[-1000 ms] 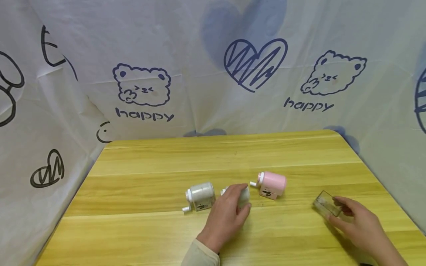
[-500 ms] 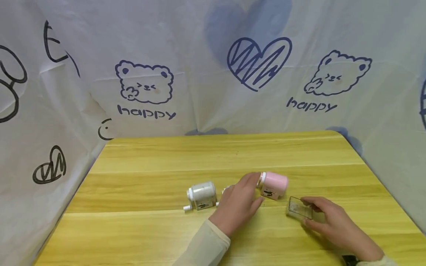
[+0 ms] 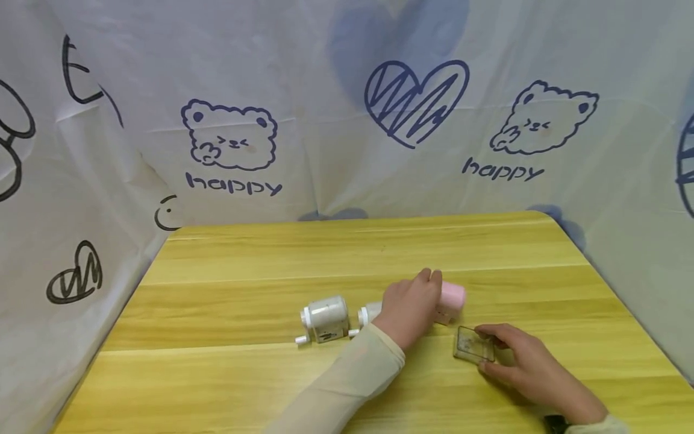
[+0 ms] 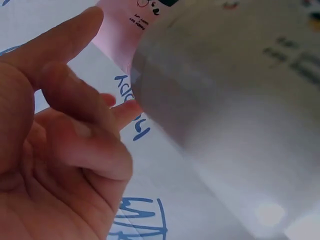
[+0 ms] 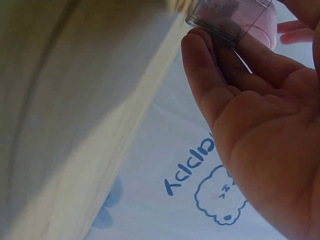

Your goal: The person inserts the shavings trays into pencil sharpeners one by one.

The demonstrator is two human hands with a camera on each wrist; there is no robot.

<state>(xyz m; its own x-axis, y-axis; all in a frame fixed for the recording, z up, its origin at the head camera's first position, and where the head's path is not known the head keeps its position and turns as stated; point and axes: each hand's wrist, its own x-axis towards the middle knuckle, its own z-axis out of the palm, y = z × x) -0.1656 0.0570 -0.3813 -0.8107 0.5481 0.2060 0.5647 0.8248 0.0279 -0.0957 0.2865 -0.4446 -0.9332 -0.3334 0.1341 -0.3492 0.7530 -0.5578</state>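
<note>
A pink crank pencil sharpener [image 3: 452, 296] stands on the table, with my left hand [image 3: 409, 310] curled round its crank end. The hand hides the crank. In the left wrist view, fingers lie at the edges of the pink body [image 4: 120, 30]; their exact contact is partly hidden. My right hand [image 3: 520, 361] pinches a smoky clear shavings drawer [image 3: 473, 346] between thumb and fingers, just in front of and to the right of the pink sharpener. Dark specks show in the drawer. Beneath the left wrist, a grey-white sharpener [image 3: 370, 313] is half covered.
Another grey-white sharpener [image 3: 328, 318] stands at the left, its white crank handle [image 3: 302, 340] toward the left. The wooden table [image 3: 244, 259] runs back to a white cloth [image 3: 325, 150] printed with bears and hearts.
My left hand has moved right, from the middle grey-white sharpener to the pink one. The right hand has carried the drawer left, closer to the pink sharpener.
</note>
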